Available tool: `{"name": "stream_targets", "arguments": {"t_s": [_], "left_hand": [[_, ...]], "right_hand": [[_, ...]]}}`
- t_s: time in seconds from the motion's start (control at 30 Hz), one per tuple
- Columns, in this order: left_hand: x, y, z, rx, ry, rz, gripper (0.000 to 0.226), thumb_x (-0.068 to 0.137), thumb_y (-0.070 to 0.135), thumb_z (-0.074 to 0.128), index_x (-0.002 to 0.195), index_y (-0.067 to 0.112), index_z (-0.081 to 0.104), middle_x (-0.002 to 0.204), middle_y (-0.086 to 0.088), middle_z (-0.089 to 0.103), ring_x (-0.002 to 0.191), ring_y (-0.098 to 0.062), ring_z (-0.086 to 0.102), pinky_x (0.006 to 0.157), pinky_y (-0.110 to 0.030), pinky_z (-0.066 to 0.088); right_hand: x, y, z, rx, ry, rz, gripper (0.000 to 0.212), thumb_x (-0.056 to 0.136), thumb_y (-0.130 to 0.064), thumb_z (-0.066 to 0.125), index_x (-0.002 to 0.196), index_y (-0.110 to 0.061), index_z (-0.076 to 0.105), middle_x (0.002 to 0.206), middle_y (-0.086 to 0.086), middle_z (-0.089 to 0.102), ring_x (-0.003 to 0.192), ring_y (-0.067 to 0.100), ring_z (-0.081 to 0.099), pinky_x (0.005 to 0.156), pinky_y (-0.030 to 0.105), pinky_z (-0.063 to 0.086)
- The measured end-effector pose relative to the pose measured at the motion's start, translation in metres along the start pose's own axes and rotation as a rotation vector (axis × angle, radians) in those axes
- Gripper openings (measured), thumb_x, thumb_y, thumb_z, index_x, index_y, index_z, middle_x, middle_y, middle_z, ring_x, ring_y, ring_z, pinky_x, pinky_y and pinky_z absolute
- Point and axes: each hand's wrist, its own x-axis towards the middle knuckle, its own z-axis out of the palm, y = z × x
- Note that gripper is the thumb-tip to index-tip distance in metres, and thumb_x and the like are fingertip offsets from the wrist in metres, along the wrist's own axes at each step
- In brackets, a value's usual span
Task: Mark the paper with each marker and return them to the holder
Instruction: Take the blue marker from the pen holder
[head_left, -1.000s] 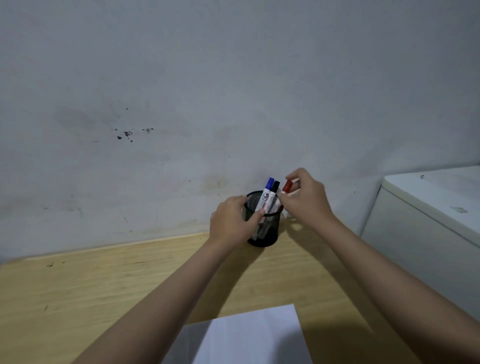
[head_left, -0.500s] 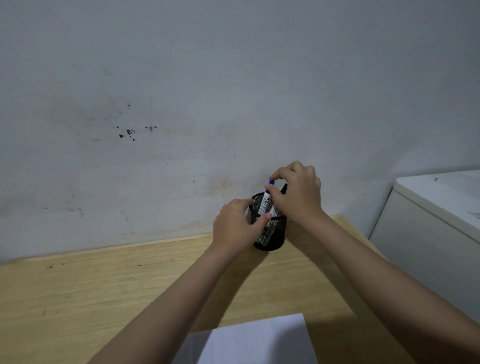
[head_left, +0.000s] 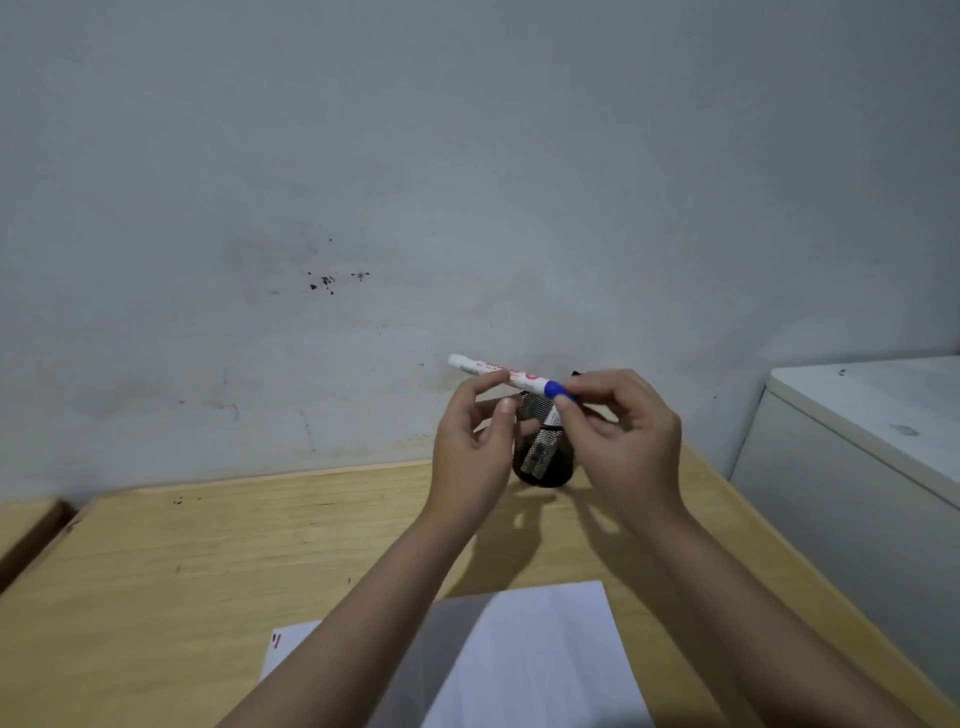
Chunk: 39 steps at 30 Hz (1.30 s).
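Blue marker (head_left: 511, 375): held level above the mesh holder (head_left: 543, 452), barrel pinched by the left hand (head_left: 470, 452), cap gripped by the right hand (head_left: 623, 441). Paper (head_left: 530, 660): small marks are visible at its left edge; blue is judged unmarked, with return to the holder outstanding.

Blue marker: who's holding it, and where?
Both hands: left hand pinches the white barrel of the blue marker; right hand fingers grip its cap.

Stained grey wall (head_left: 363, 208) behind wooden desk (head_left: 156, 571), white cabinet (head_left: 857, 441) right.
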Motion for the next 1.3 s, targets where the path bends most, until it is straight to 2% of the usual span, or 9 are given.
{"name": "stream_targets", "arguments": {"t_s": [0.13,0.27,0.4,0.5,0.6,0.77,0.9,1.07,1.3], "left_hand": [[-0.018,0.024,-0.011,-0.039,0.124,0.039,0.013,0.089,0.012,0.058,0.097,0.021,0.064,0.103,-0.020,0.067,0.082,-0.013,0.069,0.076,-0.024,0.056],[-0.035,0.038,-0.035,0.124,0.134,0.130,0.018,0.088,0.008,0.058,0.090,0.025,0.062,0.101,-0.009,0.070,0.081,-0.019,0.067,0.078,-0.041,0.055],[-0.048,0.045,-0.060,0.305,0.092,0.185,0.024,0.086,0.010,0.059,0.080,0.033,0.057,0.089,0.012,0.070,0.080,-0.008,0.065,0.063,-0.020,0.048],[-0.058,0.048,-0.071,0.405,0.056,0.208,0.020,0.084,0.013,0.063,0.078,0.031,0.054,0.079,0.026,0.065,0.076,-0.002,0.061,0.062,-0.015,0.044],[-0.068,0.051,-0.080,0.454,0.014,0.235,0.014,0.084,0.013,0.065,0.085,0.023,0.056,0.080,0.031,0.064,0.079,0.003,0.062,0.065,-0.009,0.043],[-0.083,0.050,-0.102,0.455,0.045,0.170,0.027,0.077,0.016,0.073,0.099,0.025,0.061,0.090,0.017,0.070,0.080,0.002,0.064,0.073,-0.008,0.044],[-0.091,0.048,-0.117,0.474,0.131,0.118,0.013,0.073,0.014,0.076,0.082,0.022,0.070,0.078,0.008,0.073,0.072,-0.005,0.066,0.073,-0.022,0.051],[-0.095,0.051,-0.119,0.486,0.168,0.155,0.010,0.074,0.018,0.075,0.080,0.025,0.071,0.077,0.009,0.073,0.073,-0.004,0.067,0.069,-0.021,0.052],[-0.096,0.047,-0.133,0.512,0.121,0.127,0.009,0.078,0.011,0.071,0.082,0.018,0.074,0.075,0.007,0.073,0.068,-0.004,0.067,0.067,-0.015,0.051]], "right_hand": [[-0.040,-0.016,0.008,0.081,-0.057,0.026,0.024,0.073,0.014,0.073,0.079,-0.009,0.070,0.086,0.006,0.067,0.083,0.010,0.069,0.072,0.017,0.056],[-0.055,-0.035,0.016,0.060,-0.163,0.053,0.016,0.077,0.006,0.074,0.078,-0.010,0.072,0.082,0.010,0.069,0.076,0.010,0.068,0.066,0.019,0.055],[-0.045,-0.052,0.029,0.124,-0.064,0.267,0.009,0.083,-0.004,0.073,0.088,-0.011,0.071,0.070,0.002,0.064,0.063,0.010,0.059,0.062,0.021,0.050],[-0.042,-0.059,0.044,0.171,-0.129,0.471,0.021,0.086,-0.016,0.071,0.102,-0.004,0.069,0.066,0.003,0.056,0.055,0.009,0.055,0.055,0.028,0.051],[-0.046,-0.066,0.057,0.170,-0.209,0.489,0.015,0.088,-0.021,0.069,0.090,-0.006,0.072,0.066,0.010,0.058,0.053,0.013,0.053,0.046,0.023,0.049],[-0.051,-0.071,0.069,0.179,-0.145,0.472,0.023,0.088,-0.021,0.069,0.065,-0.016,0.066,0.057,0.003,0.061,0.047,0.003,0.056,0.049,0.024,0.054],[-0.055,-0.073,0.073,0.238,-0.109,0.492,0.022,0.088,-0.020,0.068,0.067,-0.014,0.065,0.058,0.001,0.060,0.048,-0.002,0.057,0.048,0.018,0.055],[-0.072,-0.074,0.088,0.266,-0.288,0.538,0.021,0.089,-0.023,0.067,0.073,-0.010,0.064,0.050,-0.011,0.065,0.049,0.002,0.060,0.048,0.021,0.055],[-0.072,-0.068,0.095,0.295,-0.250,0.541,0.022,0.093,-0.013,0.062,0.072,-0.006,0.062,0.055,0.001,0.059,0.045,0.001,0.058,0.050,0.017,0.056]]}}
